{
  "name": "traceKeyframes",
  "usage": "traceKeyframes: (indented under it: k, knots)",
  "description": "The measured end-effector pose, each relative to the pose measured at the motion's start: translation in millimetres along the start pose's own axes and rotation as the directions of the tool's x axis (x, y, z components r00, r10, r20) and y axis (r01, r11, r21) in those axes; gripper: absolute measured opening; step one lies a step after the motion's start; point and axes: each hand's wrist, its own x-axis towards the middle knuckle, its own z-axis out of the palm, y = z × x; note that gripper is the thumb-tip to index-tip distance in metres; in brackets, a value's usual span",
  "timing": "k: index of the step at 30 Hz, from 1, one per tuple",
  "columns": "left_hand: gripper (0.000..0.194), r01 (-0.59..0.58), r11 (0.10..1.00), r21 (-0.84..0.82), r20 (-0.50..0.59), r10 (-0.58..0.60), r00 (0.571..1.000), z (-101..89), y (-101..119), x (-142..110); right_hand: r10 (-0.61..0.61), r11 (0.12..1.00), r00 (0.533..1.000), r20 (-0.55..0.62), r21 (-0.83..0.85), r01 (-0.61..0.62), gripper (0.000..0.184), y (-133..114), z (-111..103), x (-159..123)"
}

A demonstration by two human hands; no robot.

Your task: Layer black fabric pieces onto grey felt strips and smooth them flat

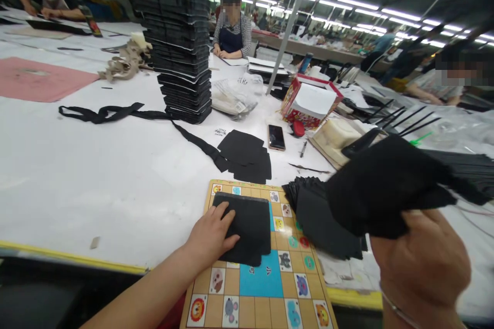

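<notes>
My left hand (210, 234) lies flat on a black fabric piece (250, 229), pressing it onto a printed animal game board (262, 280). The piece covers the board's upper part. My right hand (420, 259) is raised at the right and grips a bunch of black fabric pieces (386, 185), with the fingers mostly hidden behind the cloth. Just below that bunch, a fanned pile of similar black pieces (324, 221) lies beside the board.
A tall stack of black pieces (179, 51) stands on the white table (96, 205). A black strap (104, 114) and loose black pieces (247, 157) lie nearby, with a phone (277, 137) and a patterned box (311, 100) beyond. A co-worker (231, 31) sits across the table.
</notes>
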Motion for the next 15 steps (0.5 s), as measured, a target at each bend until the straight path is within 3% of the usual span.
traceKeyframes:
  k: [3,4,6,8,11,13,15]
  knots:
    - [0.030,0.009,0.997,-0.079,-0.076,-0.015,0.997,-6.0,-9,-2,-0.244,0.948,0.948,0.204,0.258,0.189,0.018,-33,8,-52]
    - [0.024,0.027,0.993,-0.112,-0.113,-0.039,0.993,-9.9,-14,-5,-0.379,0.892,0.881,0.284,0.365,0.266,0.018,-45,19,-74]
    - [0.021,0.075,0.978,-0.193,-0.200,-0.114,0.973,-20.0,-23,-15,-0.559,0.794,0.759,0.334,0.482,0.372,0.020,-67,43,-113]
    - [0.021,0.099,0.964,-0.248,-0.281,-0.170,0.945,-30.3,-27,-29,-0.603,0.765,0.721,0.343,0.506,0.399,0.018,-79,61,-138]
    - [0.019,0.014,0.980,-0.199,-0.341,-0.082,0.936,-37.9,-21,-49,-0.568,0.802,0.734,0.372,0.452,0.391,0.018,-85,72,-134]
    - [0.020,-0.076,0.993,-0.088,-0.314,0.045,0.948,-34.8,-11,-57,-0.523,0.846,0.731,0.437,0.369,0.385,0.016,-88,78,-114]
    - [0.022,-0.135,0.990,0.035,-0.266,0.140,0.954,-27.3,-1,-62,-0.458,0.888,0.699,0.549,0.247,0.388,0.011,-92,87,-93]
